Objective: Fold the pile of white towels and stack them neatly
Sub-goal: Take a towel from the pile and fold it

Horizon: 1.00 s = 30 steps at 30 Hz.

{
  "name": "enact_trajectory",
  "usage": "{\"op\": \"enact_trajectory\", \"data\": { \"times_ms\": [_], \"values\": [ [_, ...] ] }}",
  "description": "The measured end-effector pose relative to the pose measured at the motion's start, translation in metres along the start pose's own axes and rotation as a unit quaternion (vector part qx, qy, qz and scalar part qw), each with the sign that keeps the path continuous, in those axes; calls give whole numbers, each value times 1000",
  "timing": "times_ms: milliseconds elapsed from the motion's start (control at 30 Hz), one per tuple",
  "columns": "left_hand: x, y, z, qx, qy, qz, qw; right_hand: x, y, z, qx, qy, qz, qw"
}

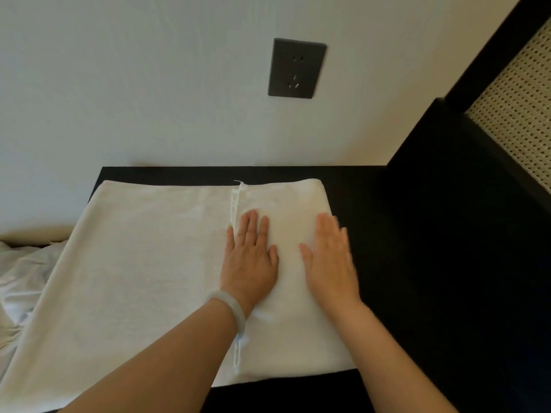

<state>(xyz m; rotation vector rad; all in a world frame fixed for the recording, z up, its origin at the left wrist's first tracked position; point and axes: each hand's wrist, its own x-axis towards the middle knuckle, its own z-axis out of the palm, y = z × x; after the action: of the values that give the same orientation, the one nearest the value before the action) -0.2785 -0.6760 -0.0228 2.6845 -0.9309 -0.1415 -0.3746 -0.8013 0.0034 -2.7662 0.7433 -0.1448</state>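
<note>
Two bare hands are pressing flat on one white towel [143,263], which is lying spread over a dark table [351,186] set against a pale wall [119,84].

Left hand [250,257]: palm down, fingers straight and close together. It is resting on the towel just right of a hemmed edge [237,204], which is running from the far side of the cloth toward the viewer.

Right hand [329,263]: also palm down with fingers straight, lying near the towel's right border. Its outer side is showing blurred, so the little finger cannot be made out clearly.

Both hands are lying open on the cloth, with a narrow strip of towel showing between them. Right of the hemmed edge the cloth is lying as a thicker, folded-over layer. Left of it the towel is stretching wide and flat, with its left part reaching past the table's left edge.

A pale bracelet [228,311] is sitting on the left wrist. Left of the table, crumpled white cloth [21,278] is lying in a heap; whether it is more towels cannot be told. A dark wall socket [296,68] is sitting on the wall above the table. At the right, dark furniture [447,174] with a woven panel [515,93] is standing beside the table.
</note>
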Motion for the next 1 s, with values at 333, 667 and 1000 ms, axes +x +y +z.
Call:
{"op": "enact_trajectory", "data": {
  "times_ms": [333,667,1000],
  "values": [
    [-43,39,-19,49,-56,58,996,-39,-2,24,-68,-66,-18,995],
    [-83,19,8,-4,-21,108,994,-120,44,-13,65,-121,44,990],
    [-84,27,2,18,-44,101,994,-167,60,-24,207,-28,138,968]
  ]
}}
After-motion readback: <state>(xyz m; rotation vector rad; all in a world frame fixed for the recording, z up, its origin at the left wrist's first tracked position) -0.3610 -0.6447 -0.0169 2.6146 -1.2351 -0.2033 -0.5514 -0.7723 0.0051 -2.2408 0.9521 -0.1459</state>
